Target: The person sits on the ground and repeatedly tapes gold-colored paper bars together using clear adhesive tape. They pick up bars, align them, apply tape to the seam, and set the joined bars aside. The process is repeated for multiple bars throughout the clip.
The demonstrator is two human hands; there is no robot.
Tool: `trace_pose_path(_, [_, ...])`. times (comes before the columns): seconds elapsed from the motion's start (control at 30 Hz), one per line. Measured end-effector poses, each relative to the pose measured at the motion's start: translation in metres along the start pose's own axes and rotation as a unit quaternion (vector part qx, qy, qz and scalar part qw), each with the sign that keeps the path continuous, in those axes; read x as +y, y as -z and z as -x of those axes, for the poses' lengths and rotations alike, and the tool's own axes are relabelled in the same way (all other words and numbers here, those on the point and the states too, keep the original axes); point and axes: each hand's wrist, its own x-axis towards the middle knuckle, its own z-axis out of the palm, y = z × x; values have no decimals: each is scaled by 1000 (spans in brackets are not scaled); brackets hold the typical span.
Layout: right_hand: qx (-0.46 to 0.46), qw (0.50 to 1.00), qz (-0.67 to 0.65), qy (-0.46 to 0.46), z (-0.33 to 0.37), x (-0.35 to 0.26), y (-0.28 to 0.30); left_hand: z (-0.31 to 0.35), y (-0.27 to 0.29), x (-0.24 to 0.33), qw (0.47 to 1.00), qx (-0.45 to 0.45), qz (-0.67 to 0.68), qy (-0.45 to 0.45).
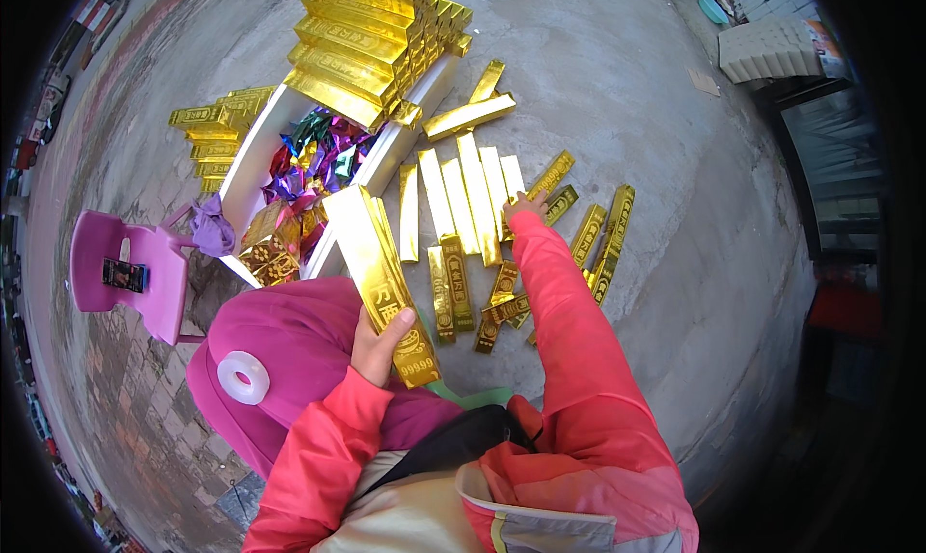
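My left hand [379, 348] is closed round a small stack of long gold foil bars [369, 244], thumb across the top face, above my magenta-covered lap. The bars slant up and away, and glare whitens their upper part. My right hand [527, 211] reaches out over the ground, its fingers apart at the lower ends of a row of loose gold bars [475, 191]. Its fingertips seem to touch the bars, though the contact is partly hidden. More bars [450, 288] lie nearer me, some crossing one another, and others [612, 244] rest right of my sleeve.
A white box [253, 148] holds crumpled shiny coloured foil [313, 157]. Gold bars are piled high [362, 46] across its far end, with another stack [217, 133] to its left. A pink chair [159, 263] carrying a phone [125, 275] stands at left.
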Motion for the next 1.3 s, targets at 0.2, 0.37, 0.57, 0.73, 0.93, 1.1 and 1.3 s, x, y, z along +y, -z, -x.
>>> trace_pose_path(0.2, [133,958,-219,129,12,6,29,4,3,5,987,-25,156,-6])
trace_pose_path(0.37, [-206,746,-605,188,152,8,123,15,4,22,960,-147,237,9])
trace_pose_path(0.57, [-300,646,-421,562,306,-23,201,75,27,65,972,-204,109,-41])
trace_pose_path(0.73, [-585,390,-336,627,297,-57,228,127,68,66,979,-141,129,-66])
trace_pose_path(0.93, [-774,285,-265,500,227,-117,185,159,107,57,974,-57,174,-134])
trace_pose_path(1.1, [-308,887,79,336,123,-172,3,177,133,54,958,-13,214,-192])
trace_pose_path(1.3, [-306,879,206,303,76,-133,-158,188,148,58,918,-21,270,-291])
